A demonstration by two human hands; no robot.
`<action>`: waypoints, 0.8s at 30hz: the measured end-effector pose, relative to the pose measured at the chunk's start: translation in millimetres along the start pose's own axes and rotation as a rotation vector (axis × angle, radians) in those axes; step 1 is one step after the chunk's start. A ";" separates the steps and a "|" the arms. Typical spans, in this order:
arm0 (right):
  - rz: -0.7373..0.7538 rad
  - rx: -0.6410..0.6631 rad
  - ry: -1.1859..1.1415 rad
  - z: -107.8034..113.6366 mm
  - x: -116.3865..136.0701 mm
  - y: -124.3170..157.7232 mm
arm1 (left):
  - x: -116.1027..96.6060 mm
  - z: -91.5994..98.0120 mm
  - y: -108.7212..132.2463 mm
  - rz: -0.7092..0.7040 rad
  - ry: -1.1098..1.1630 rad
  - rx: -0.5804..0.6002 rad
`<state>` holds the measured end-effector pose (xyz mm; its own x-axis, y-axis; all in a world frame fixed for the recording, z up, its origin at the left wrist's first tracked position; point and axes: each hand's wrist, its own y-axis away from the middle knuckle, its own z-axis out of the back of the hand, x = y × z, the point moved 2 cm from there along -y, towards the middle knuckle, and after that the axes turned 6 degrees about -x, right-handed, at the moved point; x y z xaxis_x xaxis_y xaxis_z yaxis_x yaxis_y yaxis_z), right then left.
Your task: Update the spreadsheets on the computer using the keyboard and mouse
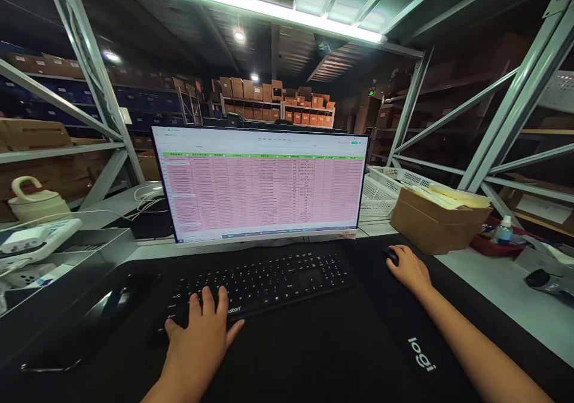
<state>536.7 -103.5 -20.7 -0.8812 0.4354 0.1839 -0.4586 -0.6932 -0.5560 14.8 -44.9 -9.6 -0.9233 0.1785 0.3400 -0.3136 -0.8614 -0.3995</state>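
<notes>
My left hand rests with fingers spread over the left end of a black keyboard. On the right of the desk mat, my right hand is wrapped over a dark computer mouse, mostly hidden under the fingers. Behind the keyboard stands a wide monitor, lit with a spreadsheet of pink rows under a green header; its text is too small to read. A black desk mat lies beneath both hands.
Right of the monitor are a cardboard box holding papers, white plastic baskets and a small spray bottle. At left are a grey metal tray, a glossy black object and a cream jug. Metal shelf posts flank the desk.
</notes>
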 end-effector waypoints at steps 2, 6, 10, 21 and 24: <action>0.000 0.006 -0.004 -0.9 -1.0 -0.4 | -0.5 -2.1 -0.2 0.007 -0.010 0.007; -0.011 0.007 -0.005 -1.0 -1.4 -0.5 | -1.1 -5.1 0.1 0.010 -0.001 0.000; -0.016 0.017 0.016 0.9 0.2 0.0 | -0.6 -4.5 1.2 0.004 0.002 -0.014; 0.011 0.006 -0.022 -2.9 -5.5 0.5 | 3.3 -1.6 0.7 0.003 0.120 -0.002; 0.011 0.007 -0.022 -4.9 -7.2 0.4 | 3.9 -1.0 0.2 -0.001 0.134 -0.008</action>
<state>543.4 -104.1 -26.2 -0.8884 0.4153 0.1956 -0.4497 -0.7016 -0.5528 10.9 -44.0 -9.2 -0.9442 0.2414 0.2241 -0.3157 -0.8575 -0.4063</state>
